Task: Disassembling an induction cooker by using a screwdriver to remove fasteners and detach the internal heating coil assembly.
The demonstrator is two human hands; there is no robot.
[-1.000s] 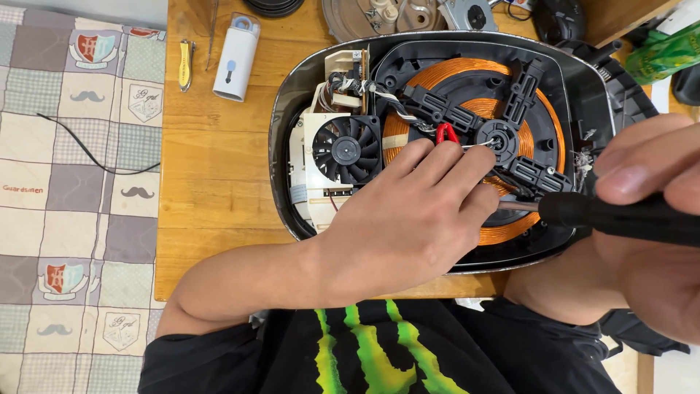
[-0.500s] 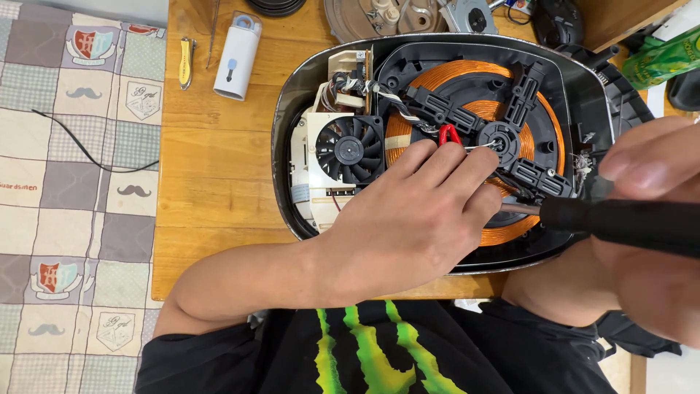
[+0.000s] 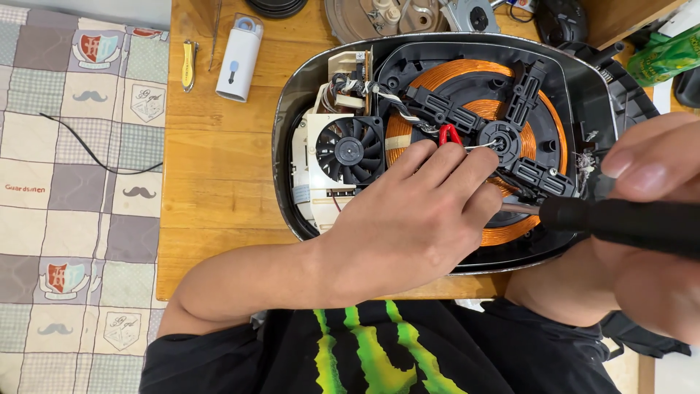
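An opened induction cooker [image 3: 292,131] lies on the wooden table, showing its copper coil [image 3: 510,226], a black spoked coil frame [image 3: 503,138], a black fan [image 3: 350,151] and a circuit board. My left hand [image 3: 415,219] rests flat on the coil, fingertips by a small red part [image 3: 449,133] near the hub. My right hand [image 3: 649,219], close to the camera, grips a black-handled screwdriver [image 3: 620,222] whose metal shaft points left toward the coil frame; its tip is hidden behind my left fingers.
A white bottle-like device [image 3: 237,57] and a yellow-handled tool [image 3: 189,64] lie on the table's far left. Round metal parts [image 3: 379,18] and another fan sit behind the cooker. A green packet [image 3: 667,55] is at the right. A patterned floor with a black cable [image 3: 95,157] lies left.
Almost nothing differs. My left hand stays on the coil and my right hand keeps the screwdriver; the view has shifted very slightly.
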